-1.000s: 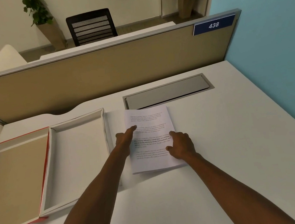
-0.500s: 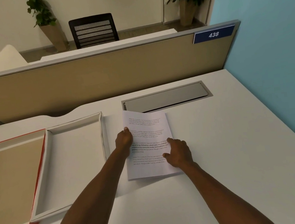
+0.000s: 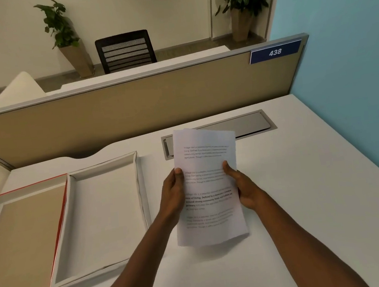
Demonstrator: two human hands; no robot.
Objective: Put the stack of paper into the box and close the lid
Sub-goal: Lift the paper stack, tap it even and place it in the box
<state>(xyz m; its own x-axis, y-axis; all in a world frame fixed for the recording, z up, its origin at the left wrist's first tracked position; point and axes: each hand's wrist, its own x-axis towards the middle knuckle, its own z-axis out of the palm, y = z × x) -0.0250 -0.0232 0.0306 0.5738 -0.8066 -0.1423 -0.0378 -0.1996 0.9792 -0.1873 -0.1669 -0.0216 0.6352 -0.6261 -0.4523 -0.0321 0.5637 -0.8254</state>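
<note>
Both hands, left (image 3: 173, 192) and right (image 3: 244, 184), grip the white printed paper stack (image 3: 208, 186) by its sides. It is above the white desk (image 3: 305, 177). Beside it the shallow white cardboard box (image 3: 106, 214) lies open.

The stack of paper (image 3: 208, 186) hides most fingers of both hands; its printed text is blurred.

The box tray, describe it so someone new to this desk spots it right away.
On the white desk, left of the paper held in both hands, an open box lies flat. The tray is its right half, white inside; the lid beside it is tan with red edges.
</note>
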